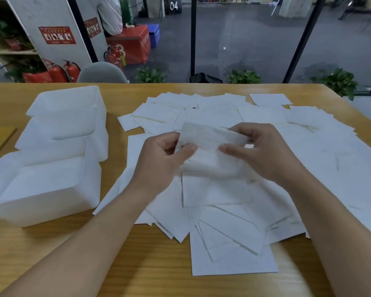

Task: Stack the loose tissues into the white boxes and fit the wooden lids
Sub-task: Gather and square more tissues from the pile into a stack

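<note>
table (51, 254) | loose tissues (308, 168) spread over it, most unstacked | three white boxes (58, 133) at left, lidless, nearest looks part-filled | wooden lid (0, 142) at far left, unfitted | left hand (161, 159), right hand (263, 151) each pinch one tissue (210, 138) above the pile

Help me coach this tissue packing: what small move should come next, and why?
Probably carry the tissue left to the nearest white box. Both the left hand and the right hand pinch it above the loose pile, and that box stands open.
</note>
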A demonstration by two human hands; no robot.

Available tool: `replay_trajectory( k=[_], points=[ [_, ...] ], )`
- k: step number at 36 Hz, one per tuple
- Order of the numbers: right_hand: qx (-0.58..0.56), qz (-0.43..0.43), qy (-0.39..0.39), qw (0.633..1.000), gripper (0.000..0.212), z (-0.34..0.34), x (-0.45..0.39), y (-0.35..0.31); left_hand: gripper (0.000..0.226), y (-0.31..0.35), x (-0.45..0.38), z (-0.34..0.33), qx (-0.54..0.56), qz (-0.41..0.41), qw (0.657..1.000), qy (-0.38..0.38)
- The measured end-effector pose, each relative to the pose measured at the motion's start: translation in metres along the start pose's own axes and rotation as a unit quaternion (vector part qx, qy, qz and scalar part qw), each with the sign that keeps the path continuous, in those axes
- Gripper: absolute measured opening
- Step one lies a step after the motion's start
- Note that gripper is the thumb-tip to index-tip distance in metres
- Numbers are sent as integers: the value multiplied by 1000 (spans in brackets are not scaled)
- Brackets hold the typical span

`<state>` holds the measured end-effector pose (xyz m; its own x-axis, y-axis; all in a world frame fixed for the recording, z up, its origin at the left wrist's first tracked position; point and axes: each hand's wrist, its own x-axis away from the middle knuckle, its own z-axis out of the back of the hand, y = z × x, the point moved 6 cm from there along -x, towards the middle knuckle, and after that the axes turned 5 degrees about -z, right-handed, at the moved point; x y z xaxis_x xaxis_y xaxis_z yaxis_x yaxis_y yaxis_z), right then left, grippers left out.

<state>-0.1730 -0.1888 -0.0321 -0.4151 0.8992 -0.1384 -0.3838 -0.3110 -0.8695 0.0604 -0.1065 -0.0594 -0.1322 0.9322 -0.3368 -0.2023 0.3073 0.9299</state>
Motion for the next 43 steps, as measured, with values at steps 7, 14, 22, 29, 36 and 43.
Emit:
replay_trajectory(
  k=[7, 14, 22, 29, 36, 43],
  points=[
    [-89, -46, -81, 992, 12, -4, 6, 0, 31, -2, -1, 1, 61, 71, 994, -53],
    [21, -81, -71, 994, 16, 3, 16, 23, 20, -8, -3, 4, -46, 76, 991, -98],
    [123, -73, -110, 984, 29, 6, 23, 19, 16, -11, 2, -2, -149, 41, 984, -90],
    [177, -70, -119, 975, 36, 4, 23, 24, 18, -16, 7, -6, -207, 32, 974, -92],
    [196, -58, -114, 972, 34, 5, 24, 22, 20, -20, 2, 3, -207, 39, 973, -97],
    [180, -40, -66, 981, 16, 6, 20, 21, 21, -23, -5, 13, -227, 54, 965, -116]
  ],
)
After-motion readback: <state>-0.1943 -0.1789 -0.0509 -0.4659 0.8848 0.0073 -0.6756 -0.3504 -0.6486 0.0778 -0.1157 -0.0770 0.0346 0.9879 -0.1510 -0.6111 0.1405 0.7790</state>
